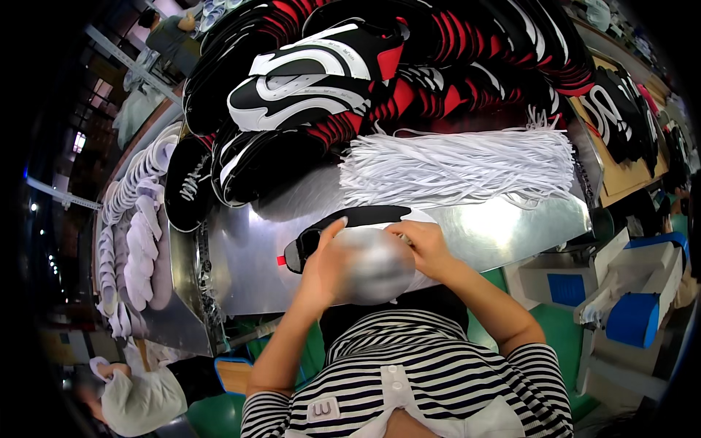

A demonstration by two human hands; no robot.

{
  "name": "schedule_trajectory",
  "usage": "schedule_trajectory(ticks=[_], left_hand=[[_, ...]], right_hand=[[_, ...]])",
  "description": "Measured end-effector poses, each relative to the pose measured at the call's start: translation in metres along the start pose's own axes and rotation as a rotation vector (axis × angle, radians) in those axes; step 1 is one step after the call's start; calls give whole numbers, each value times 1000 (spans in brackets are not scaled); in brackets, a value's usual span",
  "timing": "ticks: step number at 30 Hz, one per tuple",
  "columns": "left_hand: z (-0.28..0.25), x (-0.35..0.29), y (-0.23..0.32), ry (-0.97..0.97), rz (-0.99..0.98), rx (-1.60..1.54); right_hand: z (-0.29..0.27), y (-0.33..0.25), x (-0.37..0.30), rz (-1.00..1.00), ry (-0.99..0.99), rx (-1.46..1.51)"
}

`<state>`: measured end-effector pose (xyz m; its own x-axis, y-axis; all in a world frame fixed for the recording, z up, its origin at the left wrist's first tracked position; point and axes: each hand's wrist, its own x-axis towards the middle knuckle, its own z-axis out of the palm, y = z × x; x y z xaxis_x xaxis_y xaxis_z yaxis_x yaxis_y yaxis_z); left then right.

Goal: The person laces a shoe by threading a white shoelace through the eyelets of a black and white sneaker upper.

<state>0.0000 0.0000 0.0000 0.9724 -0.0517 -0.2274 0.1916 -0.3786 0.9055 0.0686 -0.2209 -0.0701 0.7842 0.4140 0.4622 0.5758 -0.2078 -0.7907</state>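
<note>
A black shoe upper [372, 216] with a grey lining and a small red tab lies on the metal tabletop [252, 281] in front of me. My left hand [321, 270] is closed on the upper near its opening, the thumb raised along its edge. Closed at the upper's right part, my right hand [426, 248] has its fingers curled in a pinch; a small tan bit shows at the fingertips, too small to name. A round, pale blurred patch between the hands hides the left fingers and the near side of the upper.
Just beyond the upper lies a thick bundle of white shoelaces [456, 168]. Behind it are piled black, white and red shoe uppers [307, 95]. White curved pieces [142, 248] line a rack at left. Blue-trimmed bins [631, 319] stand at right. A person [142, 401] is at lower left.
</note>
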Motion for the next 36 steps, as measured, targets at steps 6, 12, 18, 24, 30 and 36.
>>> schedule_trajectory(ticks=[6, 12, 18, 24, 30, 36], left_hand=[[37, -14, 9, 220, 552, 777], [23, 10, -12, 154, 557, 511], [9, 30, -22, -223, 291, 643], [-3, 14, -42, -54, 507, 531], [-5, 17, -40, 92, 459, 479], [6, 6, -15, -2, 300, 562]], right_hand=[[-3, -13, 0, 404, 64, 301], [-14, -48, -32, 553, -57, 91], [34, -23, -63, 557, -4, -135], [43, -23, -63, 416, -107, 509], [28, -49, -92, 355, -493, 665], [-7, -57, -23, 481, -36, 427]])
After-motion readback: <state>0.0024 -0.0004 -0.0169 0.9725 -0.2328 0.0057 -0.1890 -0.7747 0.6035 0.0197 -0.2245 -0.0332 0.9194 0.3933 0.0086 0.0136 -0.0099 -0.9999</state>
